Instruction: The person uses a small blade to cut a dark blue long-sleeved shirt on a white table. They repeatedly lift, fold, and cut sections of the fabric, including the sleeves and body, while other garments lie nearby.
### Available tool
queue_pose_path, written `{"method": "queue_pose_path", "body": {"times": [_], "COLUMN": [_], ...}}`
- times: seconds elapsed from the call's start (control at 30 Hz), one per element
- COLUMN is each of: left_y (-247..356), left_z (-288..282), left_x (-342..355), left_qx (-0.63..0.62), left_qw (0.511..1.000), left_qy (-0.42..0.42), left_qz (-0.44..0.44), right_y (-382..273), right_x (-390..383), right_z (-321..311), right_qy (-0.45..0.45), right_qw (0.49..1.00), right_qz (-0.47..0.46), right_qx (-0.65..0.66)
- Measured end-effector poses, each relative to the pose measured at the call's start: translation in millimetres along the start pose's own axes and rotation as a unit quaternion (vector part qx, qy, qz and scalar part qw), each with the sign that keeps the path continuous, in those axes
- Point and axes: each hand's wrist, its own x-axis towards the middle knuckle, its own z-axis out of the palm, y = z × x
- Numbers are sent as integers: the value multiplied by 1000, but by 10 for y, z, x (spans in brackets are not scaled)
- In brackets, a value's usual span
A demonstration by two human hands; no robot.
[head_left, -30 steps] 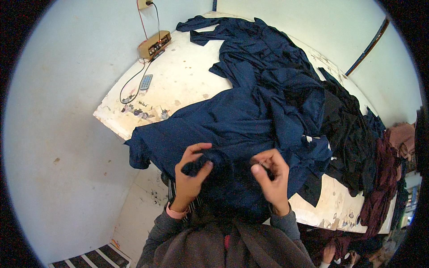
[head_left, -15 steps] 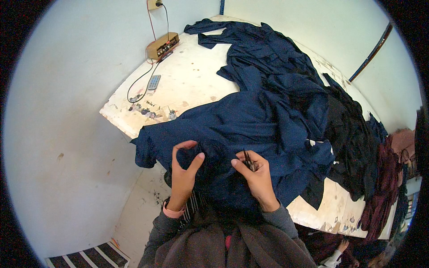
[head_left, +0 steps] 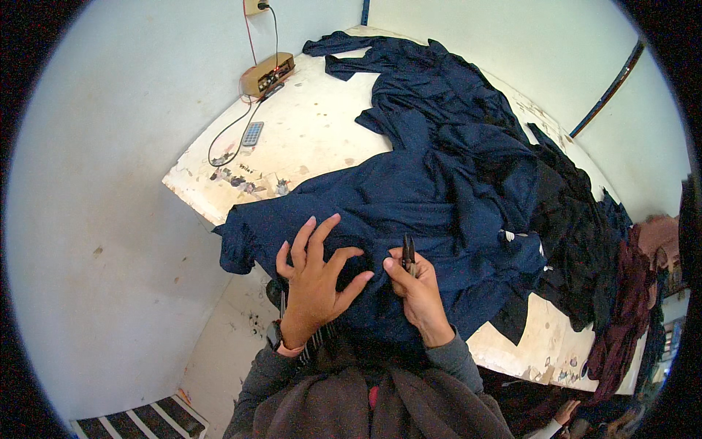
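A navy blue garment [head_left: 329, 183] lies in folds across the table and hangs over its near edge towards me. My left hand [head_left: 312, 285] rests over its near part, fingers spread and palm down; the thumb and index finger point right, with nothing seen between them. In my right hand [head_left: 423, 296], just to the right, is a pair of thread snips [head_left: 409, 252], gripped in closed fingers with the dark blades pointing away from me. The cloth directly under both hands is partly covered by them.
On the pale, stained table [head_left: 322, 117] stand a brown radio-like box [head_left: 268, 75] with cords and a small remote control [head_left: 253, 134]. Black cloth [head_left: 574, 241] and maroon cloth [head_left: 614, 314] lie to the right. Another person's hand [head_left: 565, 412] shows at lower right. Walls border the left and back.
My left hand has turned palm down, spread its fingers and moved slightly right over the garment. The snips in my right hand now point more directly away. The other person's hand has shifted slightly.
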Motion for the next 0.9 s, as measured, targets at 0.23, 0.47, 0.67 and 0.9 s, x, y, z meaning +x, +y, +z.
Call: {"method": "queue_pose_path", "body": {"times": [0.23, 0.47, 0.67, 0.9], "left_y": [-273, -987, -287, -12], "left_z": [221, 125, -230, 175], "left_x": [77, 34, 47, 30], "left_qx": [-178, -383, -28, -40], "left_qw": [982, 847, 997, 998], "left_qy": [-45, 280, 64, 35], "left_qz": [-45, -238, -17, 19], "right_y": [86, 143, 168, 122], "right_x": [41, 79, 89, 76], "right_z": [-110, -156, -192, -137], "right_qy": [-12, -22, -3, 5], "right_qw": [998, 993, 994, 994], "right_qz": [27, 45, 57, 55], "right_qx": [60, 105, 98, 99]}}
